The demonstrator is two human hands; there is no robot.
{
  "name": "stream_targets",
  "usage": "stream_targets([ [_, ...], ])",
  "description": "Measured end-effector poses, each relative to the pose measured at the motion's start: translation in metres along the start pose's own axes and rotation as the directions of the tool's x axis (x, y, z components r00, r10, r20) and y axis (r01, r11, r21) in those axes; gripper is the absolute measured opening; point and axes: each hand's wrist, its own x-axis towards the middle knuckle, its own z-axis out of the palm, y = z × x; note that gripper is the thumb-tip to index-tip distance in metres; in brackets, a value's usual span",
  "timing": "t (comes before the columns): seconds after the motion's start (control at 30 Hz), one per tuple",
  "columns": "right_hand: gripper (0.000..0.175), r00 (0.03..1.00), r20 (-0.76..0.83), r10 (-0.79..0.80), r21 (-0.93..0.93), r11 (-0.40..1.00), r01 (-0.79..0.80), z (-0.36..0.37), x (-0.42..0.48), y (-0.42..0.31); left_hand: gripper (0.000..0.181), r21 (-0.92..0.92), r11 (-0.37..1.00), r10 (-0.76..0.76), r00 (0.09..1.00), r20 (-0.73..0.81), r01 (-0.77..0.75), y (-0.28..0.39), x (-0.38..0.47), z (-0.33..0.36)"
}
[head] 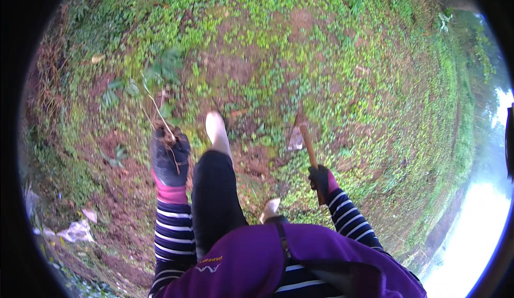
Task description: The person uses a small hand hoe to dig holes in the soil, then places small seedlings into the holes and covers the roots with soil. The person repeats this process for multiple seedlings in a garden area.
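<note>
My left hand, in a black and pink glove, is closed around a pulled-up plant. Its pale stem points away from me, with broad green leaves beyond the hand and brown roots over the fingers. A short-handled hoe is in my gloved right hand. The wooden handle passes through the fist, and the worn metal blade is turned back toward me, over low green weeds. Whether the blade touches the soil I cannot tell.
My feet stand on weedy ground with bare soil patches. Crumpled plastic lies at lower left. A loose uprooted plant is left of my left hand. Dry brush lines the left edge; a grassy strip runs along the right.
</note>
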Motion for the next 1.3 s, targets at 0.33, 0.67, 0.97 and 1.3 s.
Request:
stream_targets([
  [0.33, 0.029, 0.998, 0.048, 0.027, -0.152, 0.988, -0.02, 0.042, 0.088, -0.194, 0.048, 0.937, -0.21, 0.301, 0.893, 0.335, -0.28, -0.022, 0.137, -0.006],
  [0.67, 0.025, 0.959, 0.106, -0.261, -0.101, 0.957, 0.272, 0.105, 0.338, -0.324, 0.032, 0.405, 0.915, 0.119, 0.956, -0.267, -0.001, -0.141, 0.242, -0.051],
  [0.97, 0.046, 0.664, 0.216, -0.716, -0.462, 0.524, 0.716, 0.06, 0.462, -0.289, 0.028, 0.823, 0.553, 0.102, 0.991, 0.083, -0.126, -0.156, 0.339, -0.035],
  [1.3, 0.042, 0.849, 0.25, -0.466, -0.675, 0.545, 0.497, -0.039, 0.36, -0.244, 0.048, 0.709, -0.414, 0.28, 0.662, 0.695, -0.57, -0.177, 0.429, -0.054],
])
